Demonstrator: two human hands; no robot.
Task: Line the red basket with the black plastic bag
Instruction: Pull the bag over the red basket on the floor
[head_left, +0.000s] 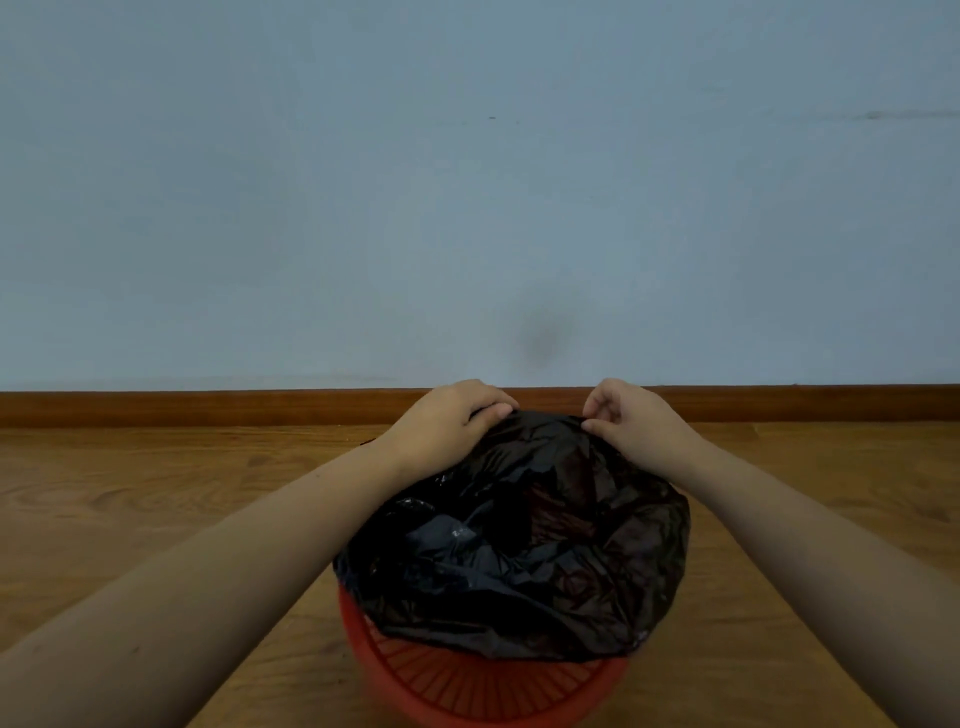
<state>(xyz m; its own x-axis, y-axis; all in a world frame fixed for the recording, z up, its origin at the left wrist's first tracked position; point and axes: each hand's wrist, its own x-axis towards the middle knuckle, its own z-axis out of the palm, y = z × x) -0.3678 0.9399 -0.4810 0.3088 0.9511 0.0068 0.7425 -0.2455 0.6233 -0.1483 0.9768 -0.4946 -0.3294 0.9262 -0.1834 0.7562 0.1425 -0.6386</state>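
My left hand (447, 421) and right hand (631, 418) pinch the black plastic bag (519, 540) at its far edge, to stretch it over the red basket (467, 686) rim below them.

Wooden floor (156, 493), skirting board (208, 408), wall (467, 182) (pale blue)

Black bag (519, 545), red slatted basket (483, 686)

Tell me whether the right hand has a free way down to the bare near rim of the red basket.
Probably yes. The right hand is pinching the black plastic bag at the far edge, but the near rim of the red basket lies uncovered, with only wooden floor beside it.
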